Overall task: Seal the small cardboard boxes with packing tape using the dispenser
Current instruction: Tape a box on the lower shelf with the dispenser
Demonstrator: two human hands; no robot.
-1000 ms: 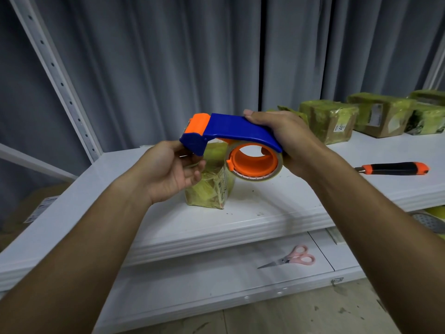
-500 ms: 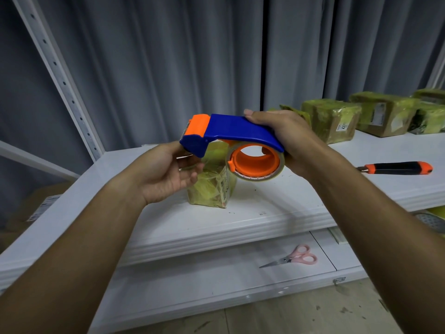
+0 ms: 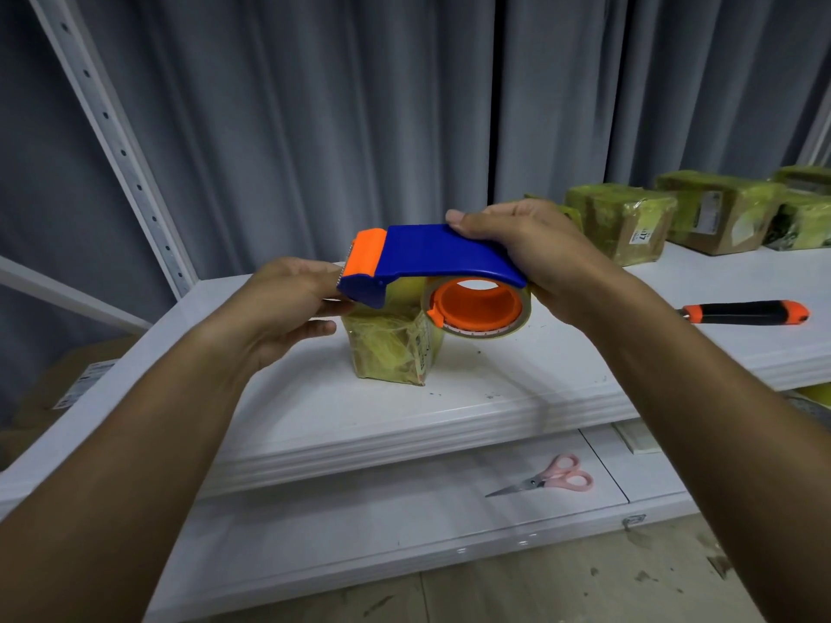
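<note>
The right grip (image 3: 535,258) is clamped over the rear of the blue and orange tape dispenser (image 3: 431,263), thumb on top, above the tape roll (image 3: 479,308). The left grip (image 3: 288,303) pinches at the dispenser's orange front end, fingers curled; what it pinches is too thin to tell. Directly below the dispenser, between both grips, a small tape-wrapped box (image 3: 391,344) stands on the white worktop (image 3: 314,411). Right of the right grip lie an orange-black utility knife (image 3: 746,312) and further wrapped boxes (image 3: 625,222). Pink scissors (image 3: 546,481) lie on the lower shelf (image 3: 359,523).
</note>
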